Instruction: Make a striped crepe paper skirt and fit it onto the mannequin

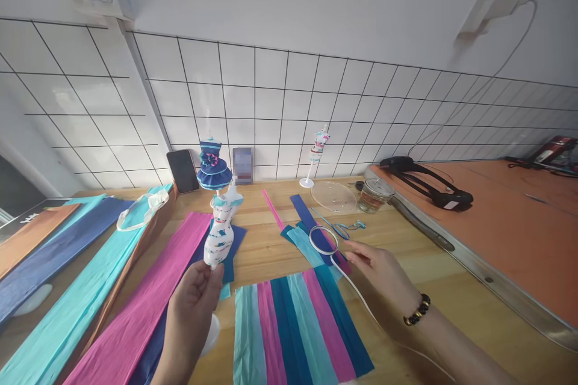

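A small white dress form (219,231) with teal and red marks stands upright in my left hand (194,307), whose fingers pinch it at its lower end. My right hand (379,271) reaches over the table with its fingers extended, just right of a round ring (324,240) with a white cable. What lies between its fingertips, if anything, is too small to tell. Below, between my hands, lies a striped sheet (298,328) of teal, pink and dark blue. Blue and pink strips (311,216) are under and behind the ring.
Long coloured strips (149,295) cover the left side. At the back are a dressed blue form (214,168), a phone (183,171), another form (318,150), a clear disc (333,197), a glass jar (376,194) and scissors (338,228). A black headset (428,183) lies on the orange surface.
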Tool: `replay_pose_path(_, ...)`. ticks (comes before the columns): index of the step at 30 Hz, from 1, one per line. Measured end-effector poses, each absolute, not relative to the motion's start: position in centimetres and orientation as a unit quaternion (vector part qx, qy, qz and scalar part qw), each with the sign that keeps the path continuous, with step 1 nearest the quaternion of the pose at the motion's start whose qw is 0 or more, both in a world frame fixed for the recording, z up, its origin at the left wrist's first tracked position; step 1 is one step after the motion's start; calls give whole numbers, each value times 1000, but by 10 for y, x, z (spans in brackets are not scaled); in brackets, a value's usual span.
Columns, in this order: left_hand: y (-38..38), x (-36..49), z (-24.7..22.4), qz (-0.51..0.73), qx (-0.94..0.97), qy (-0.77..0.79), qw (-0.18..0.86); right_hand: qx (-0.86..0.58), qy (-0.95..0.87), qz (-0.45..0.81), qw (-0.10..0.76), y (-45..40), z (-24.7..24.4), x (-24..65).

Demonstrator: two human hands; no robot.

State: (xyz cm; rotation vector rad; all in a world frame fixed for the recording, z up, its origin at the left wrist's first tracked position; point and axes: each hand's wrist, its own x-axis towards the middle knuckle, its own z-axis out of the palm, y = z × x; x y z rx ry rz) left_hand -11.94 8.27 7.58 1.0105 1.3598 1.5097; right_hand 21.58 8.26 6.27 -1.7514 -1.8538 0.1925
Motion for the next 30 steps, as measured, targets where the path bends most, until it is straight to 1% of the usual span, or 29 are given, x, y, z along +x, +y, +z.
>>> replay_pose_path(3,83,-120,75,598,406,547,423,-626,-743,57,231,91,57,214)
replay_pose_path(7,84,-121,72,584,415,549,430,-599,-780,20,182,108,46,213)
replay_pose_path(11,84,-121,72,574,421,551,435,-572,-807,-15,148,123,40,213)
replay_pose_path(14,83,-122,73,570,431,546,438,-554,-820,-41,140,126,41,214)
replay_pose_path(17,82,-121,76,553,456,552,426,-543,-823,-69,150,124,43,216)
replay_pose_path(22,79,-119,80,534,469,565,420,-551,-804,-119,191,113,47,222)
replay_pose_path(25,80,-119,78,534,470,559,425,-563,-786,-139,214,100,58,218)
replay_pose_path(28,79,-120,74,537,477,548,429,-551,-787,-130,247,76,81,198)
replay_pose_path(30,77,-118,73,544,472,540,435,-520,-794,-72,307,57,99,176)
